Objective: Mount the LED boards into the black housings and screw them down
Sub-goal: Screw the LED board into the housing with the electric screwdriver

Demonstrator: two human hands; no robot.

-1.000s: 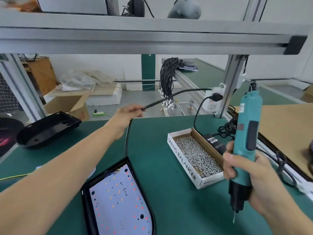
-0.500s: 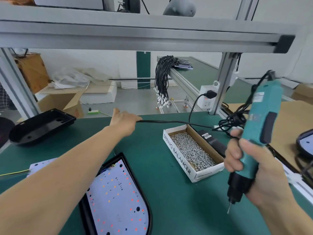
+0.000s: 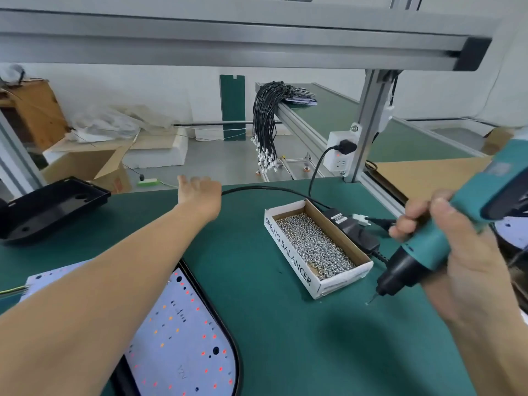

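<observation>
My right hand [image 3: 454, 247] grips a teal electric screwdriver [image 3: 445, 238] tilted with its bit just above the green mat, right of the screw box. My left hand [image 3: 198, 192] reaches far across the table with fingers straight, beside the black cable [image 3: 257, 189] that lies on the mat. A white LED board [image 3: 183, 332] with red and orange dots sits in a black housing [image 3: 225, 324] at the bottom, partly hidden by my left forearm. An empty black housing [image 3: 48, 207] stands at the far left. A second LED board [image 3: 48, 278] lies loose on the left.
A white cardboard box [image 3: 288, 252] holds several silver screws at mid table. A black power adapter [image 3: 354, 230] lies behind it, plugged toward the wall socket [image 3: 340, 150]. A bundle of black wires [image 3: 265, 124] hangs at the back. An aluminium frame post [image 3: 368, 124] stands at the right.
My left hand has let go of the black cable, which now lies on the mat, and its fingers have straightened. My right hand has tilted the screwdriver and lowered its bit toward the mat.
</observation>
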